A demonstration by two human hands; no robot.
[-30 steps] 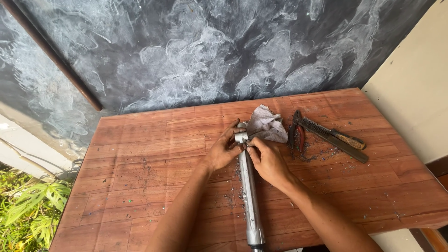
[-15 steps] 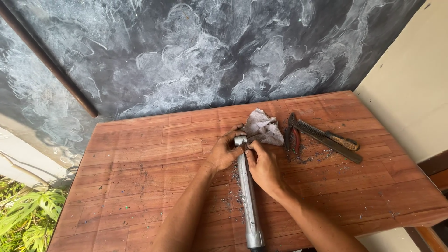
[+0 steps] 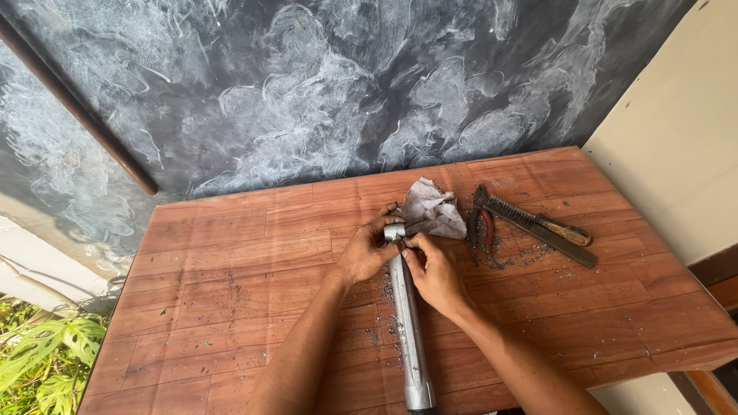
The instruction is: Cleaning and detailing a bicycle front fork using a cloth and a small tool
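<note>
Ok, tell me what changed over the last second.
Little changed. Both hands stay on the far end of the metal tube: left hand gripping it, right hand pinching beside it. The tube, grey rag, pliers and file lie where they were; only the camera view shifted slightly.

Since one second ago the right hand (image 3: 435, 274) has moved up the metal tube (image 3: 407, 323), and its fingertips now pinch the top end beside the left hand (image 3: 367, 252).

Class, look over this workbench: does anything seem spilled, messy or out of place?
Yes. Dark filings lie scattered on the wooden table beside the pliers and file, with more along the metal tube.
</note>
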